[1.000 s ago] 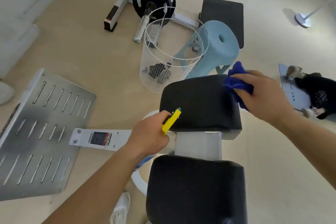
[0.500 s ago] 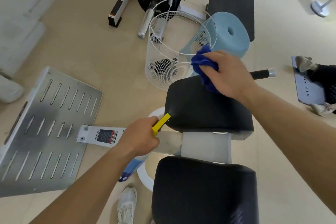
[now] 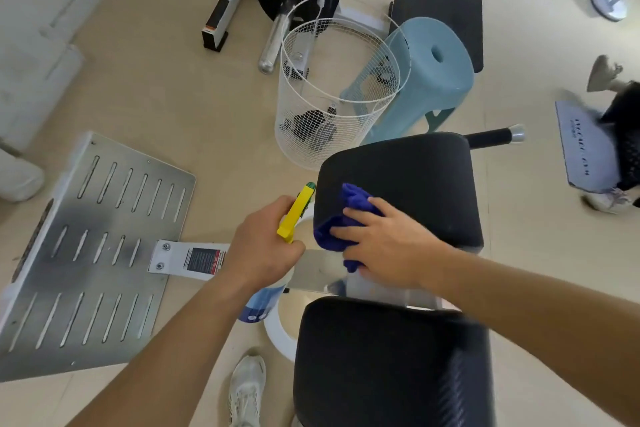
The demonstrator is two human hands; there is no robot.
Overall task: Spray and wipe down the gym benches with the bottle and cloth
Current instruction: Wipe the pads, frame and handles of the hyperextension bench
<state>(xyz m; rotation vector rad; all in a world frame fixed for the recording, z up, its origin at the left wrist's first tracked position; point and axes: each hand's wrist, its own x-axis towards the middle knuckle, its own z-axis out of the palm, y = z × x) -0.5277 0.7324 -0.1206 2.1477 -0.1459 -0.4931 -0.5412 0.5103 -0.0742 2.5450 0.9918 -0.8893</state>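
Left hand (image 3: 263, 246), grip clenched on the spray bottle (image 3: 294, 218) beside the pad. Right hand (image 3: 384, 246) is flat, its grip released, pressing the cloth (image 3: 349, 204) onto the far pad (image 3: 415, 184) at its left edge. Push further and the cloth could slip off.

The black padded bench pad (image 3: 408, 184) looks like matt vinyl, smooth with a faint grain. On its near left corner lies a deep blue cloth (image 3: 332, 230), soft, napped and crumpled. Just left of the pad, the spray bottle (image 3: 294, 215) has a glossy yellow plastic trigger and a translucent body. Further left, the slotted grey metal footplate (image 3: 104, 218) is brushed and dull, with dark scuffed patches. Beyond the pad stand a white coated wire-mesh basket (image 3: 311, 135) and a pale blue moulded plastic stool (image 3: 446, 80), satin smooth. The beige floor (image 3: 156, 90) is smooth and low-sheen.
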